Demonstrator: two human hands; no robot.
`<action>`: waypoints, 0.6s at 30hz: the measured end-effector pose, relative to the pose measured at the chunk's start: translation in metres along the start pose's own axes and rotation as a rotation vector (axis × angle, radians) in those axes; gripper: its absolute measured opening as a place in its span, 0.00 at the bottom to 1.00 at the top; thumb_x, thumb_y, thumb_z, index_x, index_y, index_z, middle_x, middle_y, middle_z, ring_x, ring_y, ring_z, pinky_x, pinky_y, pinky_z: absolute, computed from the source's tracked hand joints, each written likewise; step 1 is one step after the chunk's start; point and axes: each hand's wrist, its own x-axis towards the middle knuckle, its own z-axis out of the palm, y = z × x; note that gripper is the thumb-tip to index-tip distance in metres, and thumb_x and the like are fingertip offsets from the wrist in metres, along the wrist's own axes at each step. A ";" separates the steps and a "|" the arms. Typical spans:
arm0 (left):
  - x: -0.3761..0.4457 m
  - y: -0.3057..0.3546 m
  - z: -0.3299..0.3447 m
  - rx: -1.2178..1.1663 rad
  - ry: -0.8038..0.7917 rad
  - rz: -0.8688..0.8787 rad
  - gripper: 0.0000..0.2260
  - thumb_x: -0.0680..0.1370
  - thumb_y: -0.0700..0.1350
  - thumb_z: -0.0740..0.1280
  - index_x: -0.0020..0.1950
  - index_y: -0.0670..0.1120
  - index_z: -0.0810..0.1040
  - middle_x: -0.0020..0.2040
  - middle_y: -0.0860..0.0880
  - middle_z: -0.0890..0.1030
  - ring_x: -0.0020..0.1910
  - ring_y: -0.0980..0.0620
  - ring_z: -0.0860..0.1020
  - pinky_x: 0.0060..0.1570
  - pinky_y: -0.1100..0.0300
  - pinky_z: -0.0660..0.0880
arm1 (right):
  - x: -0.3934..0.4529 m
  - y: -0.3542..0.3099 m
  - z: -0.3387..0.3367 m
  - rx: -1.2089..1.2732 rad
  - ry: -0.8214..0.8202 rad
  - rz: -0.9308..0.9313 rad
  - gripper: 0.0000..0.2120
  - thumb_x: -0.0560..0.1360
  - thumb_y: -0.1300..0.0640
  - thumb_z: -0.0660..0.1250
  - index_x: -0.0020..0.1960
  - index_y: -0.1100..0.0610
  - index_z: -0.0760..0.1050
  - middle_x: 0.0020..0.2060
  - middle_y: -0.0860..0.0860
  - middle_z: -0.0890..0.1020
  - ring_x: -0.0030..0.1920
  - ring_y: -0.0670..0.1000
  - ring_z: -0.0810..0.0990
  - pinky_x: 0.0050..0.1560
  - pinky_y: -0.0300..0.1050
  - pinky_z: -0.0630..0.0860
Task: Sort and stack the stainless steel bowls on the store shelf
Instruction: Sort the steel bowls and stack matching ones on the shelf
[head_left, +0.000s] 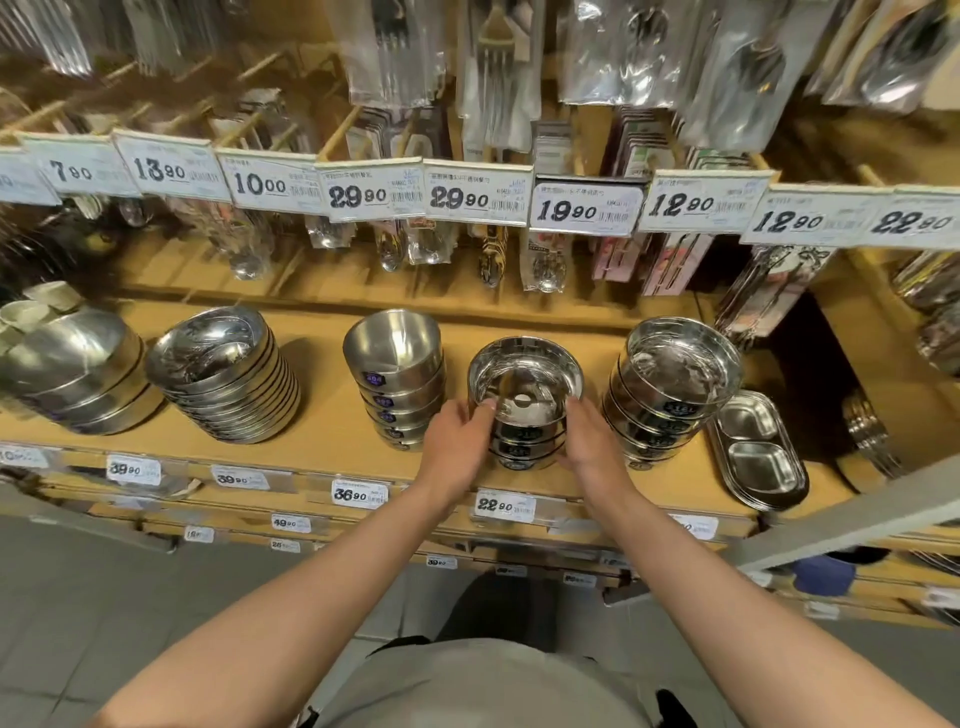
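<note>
Shelf (332, 431) carries five bowl stacks in a row, most nested tidy. Left hand (457, 441) and right hand (592, 441) grasp the middle-right bowl stack (524, 410) from both sides, near the front edge. Far-left stack (78, 374) leans. Judged: sorting mostly done, straightening left.

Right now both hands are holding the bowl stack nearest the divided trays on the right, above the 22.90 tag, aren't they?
Not quite. The head view shows the left hand and right hand gripping the middle stack, above the 22.90 tag. The stack beside the divided trays is the right stack, which no hand touches.
</note>
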 end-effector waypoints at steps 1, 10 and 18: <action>-0.001 0.003 -0.001 0.061 0.041 0.072 0.11 0.81 0.56 0.64 0.41 0.54 0.72 0.37 0.55 0.77 0.38 0.59 0.76 0.37 0.68 0.71 | -0.003 -0.002 -0.001 -0.043 0.008 -0.040 0.27 0.83 0.39 0.53 0.79 0.45 0.63 0.75 0.50 0.71 0.75 0.54 0.68 0.75 0.60 0.65; 0.005 0.015 -0.002 0.222 0.138 0.173 0.09 0.81 0.46 0.66 0.52 0.40 0.80 0.44 0.45 0.80 0.43 0.49 0.75 0.44 0.55 0.73 | -0.010 -0.018 -0.004 -0.242 0.146 -0.234 0.15 0.84 0.55 0.59 0.68 0.56 0.76 0.53 0.49 0.83 0.57 0.48 0.81 0.56 0.41 0.73; 0.007 0.017 0.000 0.101 0.194 0.168 0.05 0.79 0.40 0.65 0.47 0.48 0.80 0.32 0.53 0.76 0.31 0.57 0.71 0.31 0.62 0.66 | -0.010 -0.005 -0.002 -0.137 0.174 -0.309 0.09 0.81 0.57 0.66 0.57 0.44 0.77 0.45 0.50 0.85 0.46 0.49 0.82 0.41 0.32 0.74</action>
